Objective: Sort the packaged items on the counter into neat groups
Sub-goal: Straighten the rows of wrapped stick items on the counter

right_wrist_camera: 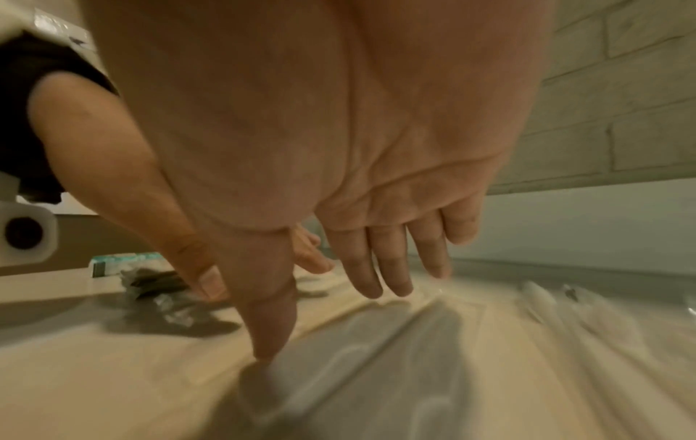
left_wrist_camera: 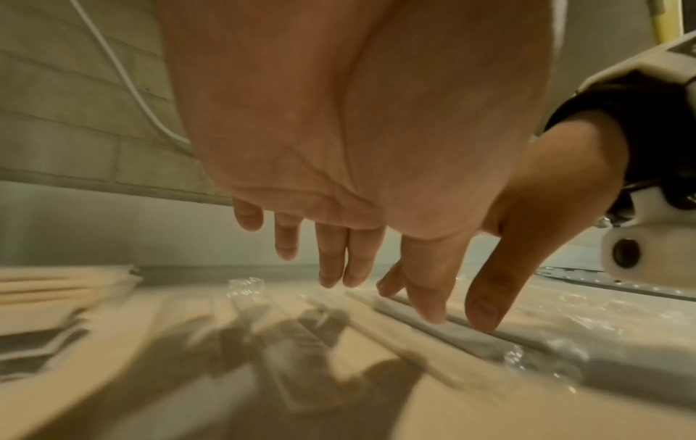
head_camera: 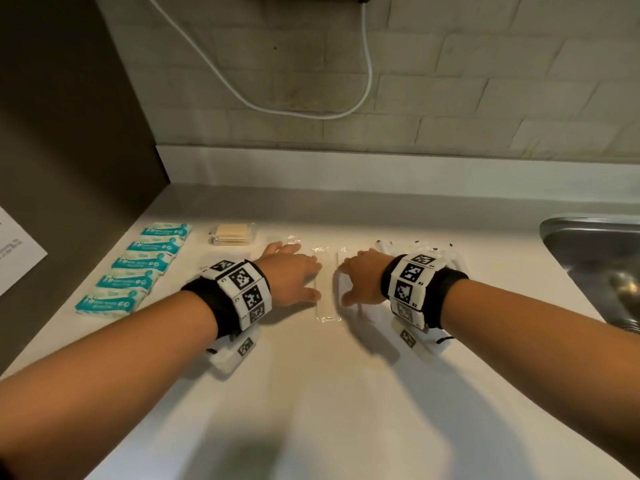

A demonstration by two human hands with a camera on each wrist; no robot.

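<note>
Both hands are spread palm-down, side by side, over long clear-wrapped stick packets [head_camera: 327,299] in the middle of the white counter [head_camera: 311,393]. My left hand [head_camera: 294,271] has straight fingers, and its thumb tip touches a wrapped stick [left_wrist_camera: 471,336]. My right hand [head_camera: 360,275] is also flat, its thumb tip down beside the wrap [right_wrist_camera: 357,357]. Neither hand grips anything. Teal tissue packs [head_camera: 138,268] lie in a neat column at the left. A stack of beige packets [head_camera: 232,233] sits behind my left hand. More clear-wrapped pieces [head_camera: 415,247] lie beyond my right wrist.
A steel sink [head_camera: 595,258] is set into the counter at the right. A tiled wall with a hanging white cable [head_camera: 367,81] stands behind. A dark panel [head_camera: 69,133] bounds the left side. Dark wrapped packets [right_wrist_camera: 158,285] lie under my left wrist.
</note>
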